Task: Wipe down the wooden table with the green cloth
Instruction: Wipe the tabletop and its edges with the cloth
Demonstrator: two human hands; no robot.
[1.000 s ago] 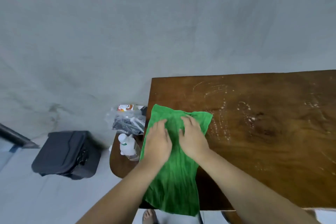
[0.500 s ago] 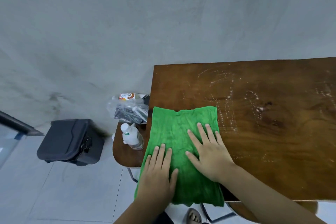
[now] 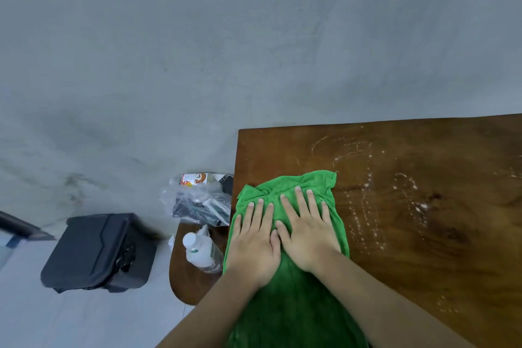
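The green cloth [image 3: 293,305] lies along the left end of the brown wooden table [image 3: 423,248], reaching from mid-table back to the near edge. Its far edge is bunched into folds. My left hand [image 3: 254,240] and my right hand [image 3: 308,232] rest side by side on the cloth, palms down and fingers spread, pressing rather than gripping. White powdery streaks [image 3: 364,206] mark the wood just right of the cloth and farther right.
A low round side table [image 3: 186,288] stands left of the wooden table and carries a white bottle [image 3: 200,251] and a clear plastic bag of items [image 3: 197,203]. A black case [image 3: 99,251] sits on the floor farther left. A grey wall runs behind the table.
My left hand has slid forward from the near edge to sit beside my right hand. Both hands pushed the cloth away from me, and its far edge has crumpled.
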